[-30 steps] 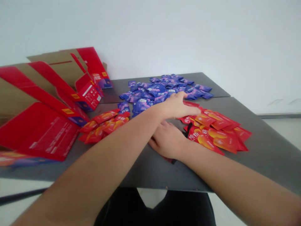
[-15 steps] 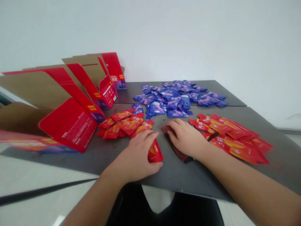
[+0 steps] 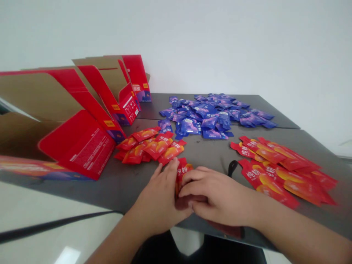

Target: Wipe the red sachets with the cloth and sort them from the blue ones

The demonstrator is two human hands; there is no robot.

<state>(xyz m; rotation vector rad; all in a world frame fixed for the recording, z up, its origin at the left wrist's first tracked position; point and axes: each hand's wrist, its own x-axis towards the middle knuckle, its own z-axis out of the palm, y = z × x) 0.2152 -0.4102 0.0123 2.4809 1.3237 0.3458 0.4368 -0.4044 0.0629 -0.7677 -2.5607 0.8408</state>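
Near the table's front edge, my left hand [image 3: 162, 198] is closed around the left side of a red sachet [image 3: 183, 169] with orange fruit printed on it. My right hand [image 3: 217, 198] meets it from the right, fingers curled over the sachet's lower part, thumbs almost touching. Beneath the right hand lies a dark maroon cloth-like bag [image 3: 229, 230], gripped by its left end and mostly hidden by the palm. A black loop [image 3: 232, 168] sticks out beyond the right hand; whether it belongs to the bag I cannot tell.
Red sachets lie in a pile [image 3: 150, 146] on the left and another pile [image 3: 280, 167] on the right. Purple sachets [image 3: 205, 114] are heaped at the back. Several open red cartons [image 3: 85, 150] stand along the left of the dark table [image 3: 132, 187], against a white wall.
My right hand has moved left and nearer with the maroon bag, up to the red sachet in my left hand. The view has shifted slightly.
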